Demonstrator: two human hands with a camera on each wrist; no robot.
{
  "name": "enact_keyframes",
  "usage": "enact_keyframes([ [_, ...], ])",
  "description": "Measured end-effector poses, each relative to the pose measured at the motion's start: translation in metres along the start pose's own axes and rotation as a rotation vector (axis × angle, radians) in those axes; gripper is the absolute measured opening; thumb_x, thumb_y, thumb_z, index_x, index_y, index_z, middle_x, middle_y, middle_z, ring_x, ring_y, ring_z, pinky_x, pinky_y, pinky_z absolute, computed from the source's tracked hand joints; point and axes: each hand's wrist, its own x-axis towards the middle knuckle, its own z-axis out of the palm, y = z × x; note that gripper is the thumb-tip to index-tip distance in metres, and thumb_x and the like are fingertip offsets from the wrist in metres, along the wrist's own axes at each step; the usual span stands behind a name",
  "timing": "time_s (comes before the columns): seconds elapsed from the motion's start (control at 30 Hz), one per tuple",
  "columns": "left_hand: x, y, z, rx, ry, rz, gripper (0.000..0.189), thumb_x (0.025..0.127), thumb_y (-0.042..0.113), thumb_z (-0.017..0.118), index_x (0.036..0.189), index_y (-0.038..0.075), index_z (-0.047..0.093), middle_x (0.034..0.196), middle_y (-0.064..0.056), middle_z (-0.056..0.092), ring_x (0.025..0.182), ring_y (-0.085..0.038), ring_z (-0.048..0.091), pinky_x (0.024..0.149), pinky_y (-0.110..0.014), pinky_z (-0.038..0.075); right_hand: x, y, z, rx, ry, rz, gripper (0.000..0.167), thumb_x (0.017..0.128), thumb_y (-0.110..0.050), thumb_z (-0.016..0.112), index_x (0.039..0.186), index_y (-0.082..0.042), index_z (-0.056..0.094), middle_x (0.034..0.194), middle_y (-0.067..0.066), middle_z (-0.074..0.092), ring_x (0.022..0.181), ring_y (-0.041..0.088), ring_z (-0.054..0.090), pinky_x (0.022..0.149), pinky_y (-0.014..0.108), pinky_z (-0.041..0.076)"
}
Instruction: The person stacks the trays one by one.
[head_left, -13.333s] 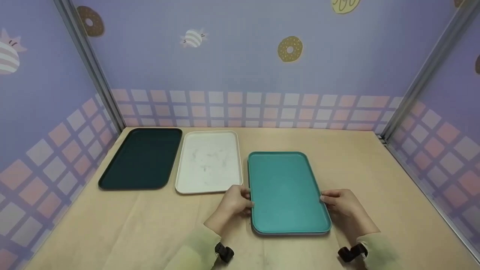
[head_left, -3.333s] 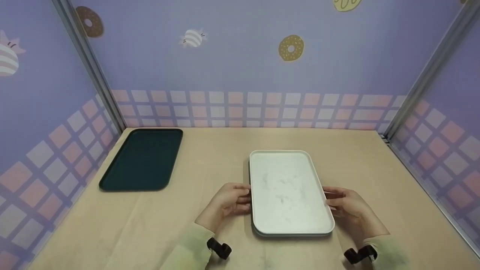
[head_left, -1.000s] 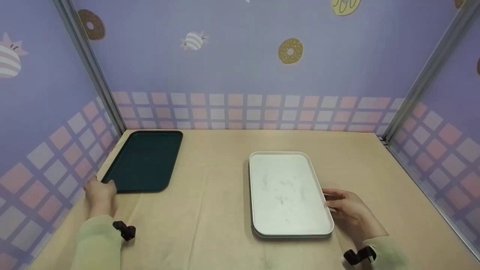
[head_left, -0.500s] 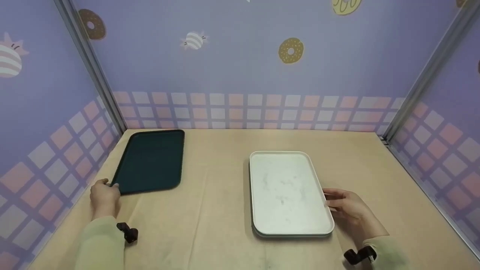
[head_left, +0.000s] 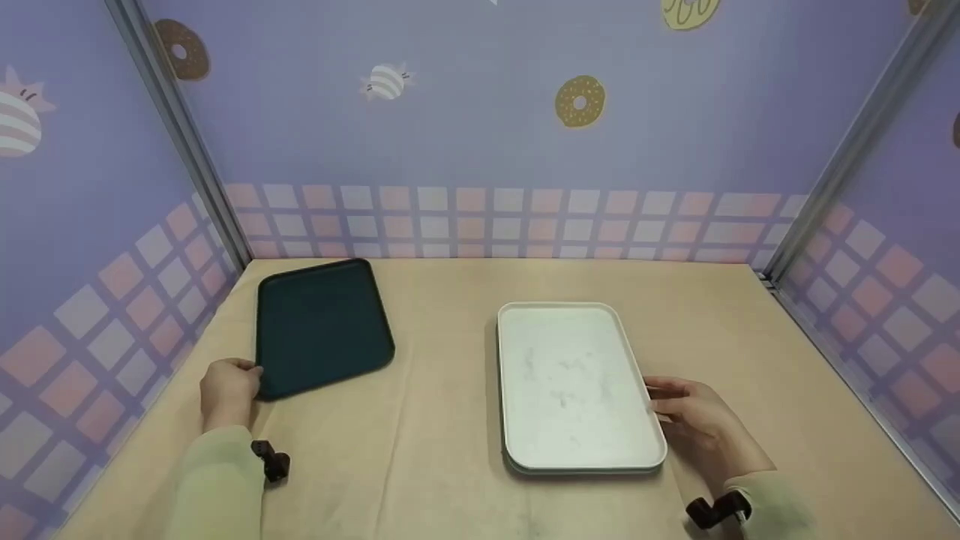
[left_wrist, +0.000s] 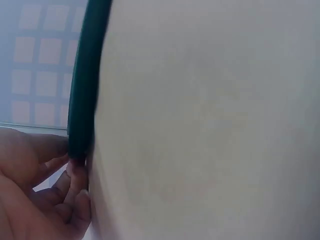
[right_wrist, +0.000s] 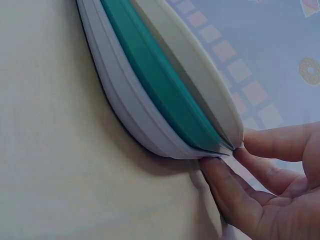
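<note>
My left hand (head_left: 229, 390) pinches the near-left corner of a dark green rectangular tray (head_left: 322, 322) on the left of the table. The tray sits turned at an angle. In the left wrist view, the green tray's rim (left_wrist: 86, 80) lies between thumb and fingertips. At the right, my right hand (head_left: 701, 416) holds the right edge of a tray stack, topped by a white tray (head_left: 574, 390) with grey marbling. The right wrist view shows a teal tray (right_wrist: 155, 85) under the white one, then a pale grey-lilac tray (right_wrist: 127, 95), with thumb and fingers at their rims.
A beige cloth-covered table (head_left: 442, 435) carries the trays, with a stretch of it between the green tray and the stack. Patterned purple walls (head_left: 480, 135) enclose the back and both sides, joined by metal corner posts (head_left: 180, 135).
Earlier the white tray moved from beside the stack onto the teal one. My left hand went to the green tray, which has swung round and shifted right. The right hand stays at the stack.
</note>
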Motion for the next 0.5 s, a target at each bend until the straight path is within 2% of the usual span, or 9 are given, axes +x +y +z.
enact_keyframes([
  [0.1,-0.0005,0.0024,0.0003,-0.039,0.014,0.001,0.04,0.105,0.021,0.053,0.136,-0.002,0.062,0.151,-0.028,0.049,0.139,-0.048,0.046,0.115,-0.057,0.043,0.0002,-0.001,0.0005,-0.006,0.007,0.004,0.064,0.094,-0.002,0.069,0.151,0.011,0.041,0.126,0.007,0.069,0.1,0.008,0.069,0.085,0.025,0.06],
  [0.13,-0.0007,0.0027,0.0005,-0.07,0.018,0.003,0.04,0.105,0.02,0.053,0.136,-0.003,0.062,0.15,-0.029,0.05,0.135,-0.047,0.05,0.111,-0.054,0.047,0.0002,-0.0013,0.0006,0.001,0.011,0.007,0.064,0.094,-0.001,0.069,0.15,0.01,0.042,0.127,0.008,0.068,0.1,0.009,0.069,0.085,0.026,0.06],
  [0.2,-0.0007,0.0026,0.001,-0.208,0.004,0.002,0.041,0.104,0.019,0.054,0.135,-0.006,0.061,0.145,-0.03,0.051,0.118,-0.038,0.063,0.1,-0.044,0.056,0.0004,-0.0018,0.0005,0.0,0.011,0.008,0.064,0.094,-0.002,0.068,0.151,0.009,0.042,0.13,0.01,0.067,0.101,0.01,0.069,0.086,0.027,0.06],
  [0.23,-0.0008,0.0025,0.0012,-0.296,-0.013,-0.005,0.04,0.104,0.019,0.054,0.134,-0.007,0.06,0.141,-0.029,0.053,0.103,-0.031,0.067,0.091,-0.038,0.059,0.0004,-0.002,0.0004,0.002,0.007,0.01,0.064,0.094,-0.002,0.068,0.151,0.009,0.042,0.132,0.011,0.066,0.102,0.011,0.069,0.087,0.028,0.06],
  [0.3,-0.0009,0.0014,0.0013,-0.487,-0.07,-0.035,0.039,0.104,0.018,0.054,0.136,-0.004,0.056,0.133,-0.02,0.054,0.084,-0.016,0.065,0.077,-0.028,0.058,0.0004,-0.002,0.0001,0.007,0.002,0.013,0.064,0.094,-0.003,0.069,0.151,0.008,0.043,0.135,0.013,0.065,0.104,0.012,0.069,0.089,0.029,0.06],
  [0.37,-0.0011,-0.0003,0.001,-0.648,-0.151,-0.071,0.042,0.105,0.018,0.054,0.143,0.0,0.05,0.13,-0.009,0.052,0.075,-0.004,0.061,0.071,-0.022,0.057,0.0004,-0.0017,0.0,0.007,0.006,0.015,0.063,0.093,-0.003,0.069,0.15,0.007,0.044,0.135,0.012,0.066,0.103,0.012,0.069,0.088,0.029,0.06],
  [0.43,-0.0013,-0.0023,0.0006,-0.72,-0.232,-0.086,0.051,0.105,0.019,0.054,0.153,0.006,0.042,0.134,-0.006,0.049,0.081,-0.002,0.061,0.074,-0.02,0.057,0.0002,-0.0011,-0.0004,0.01,0.002,0.014,0.063,0.093,-0.002,0.069,0.15,0.008,0.044,0.133,0.012,0.066,0.102,0.012,0.069,0.088,0.029,0.061],
  [0.5,-0.0015,-0.0041,0.0008,-0.743,-0.314,-0.072,0.063,0.107,0.019,0.052,0.163,0.011,0.026,0.151,-0.013,0.043,0.107,-0.006,0.063,0.08,-0.019,0.058,0.0003,-0.0006,-0.0005,0.018,0.007,0.015,0.062,0.093,-0.002,0.069,0.149,0.008,0.045,0.132,0.01,0.067,0.101,0.012,0.07,0.087,0.029,0.061],
])
